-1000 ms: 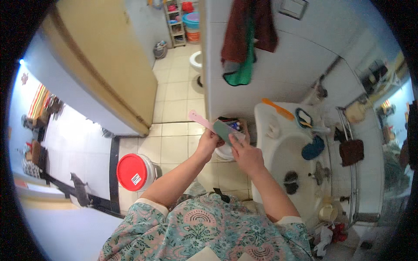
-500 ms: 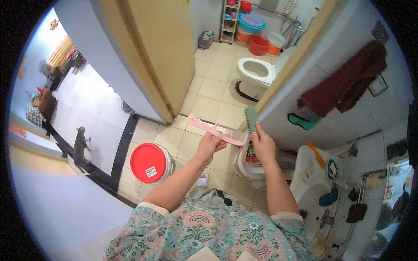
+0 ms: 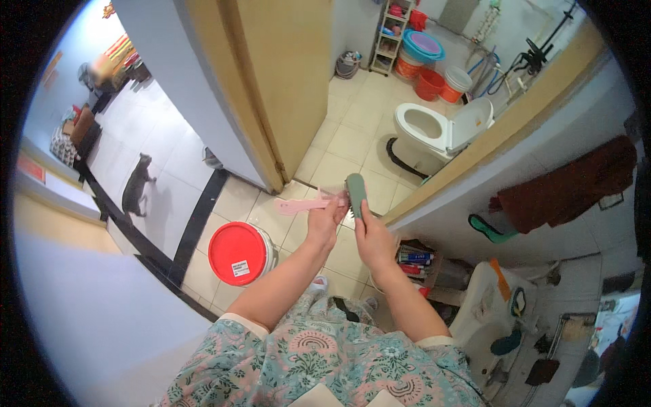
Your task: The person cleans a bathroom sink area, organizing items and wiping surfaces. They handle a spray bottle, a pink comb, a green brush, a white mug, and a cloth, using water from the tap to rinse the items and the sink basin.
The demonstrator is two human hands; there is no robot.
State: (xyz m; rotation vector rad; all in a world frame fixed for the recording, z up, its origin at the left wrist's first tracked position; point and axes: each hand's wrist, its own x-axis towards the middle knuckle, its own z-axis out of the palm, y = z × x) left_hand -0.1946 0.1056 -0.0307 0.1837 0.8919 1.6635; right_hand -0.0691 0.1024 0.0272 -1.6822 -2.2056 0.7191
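In front of my body, my left hand (image 3: 327, 220) is closed around a pink comb (image 3: 302, 206), whose handle points left. Its far end meets the green hairbrush (image 3: 356, 192) and is partly covered there. My right hand (image 3: 373, 234) grips that hairbrush from below, its rounded back facing up and dark bristles showing along its left edge. Both hands are close together over the tiled floor, and the two tools overlap or touch; I cannot tell how far the bristles reach into the comb.
A white bucket with a red lid (image 3: 237, 254) stands at my left. A washbasin (image 3: 478, 308) with an orange comb (image 3: 500, 278) is at the right, beside a box of tubes (image 3: 415, 261). Ahead lie an open door (image 3: 278, 81) and a toilet (image 3: 424, 125). A grey cat (image 3: 137, 184) walks at left.
My right hand has brought the green hairbrush left and down onto the pink comb. The comb has turned more level. The view has shifted, and the cat has changed its pose.
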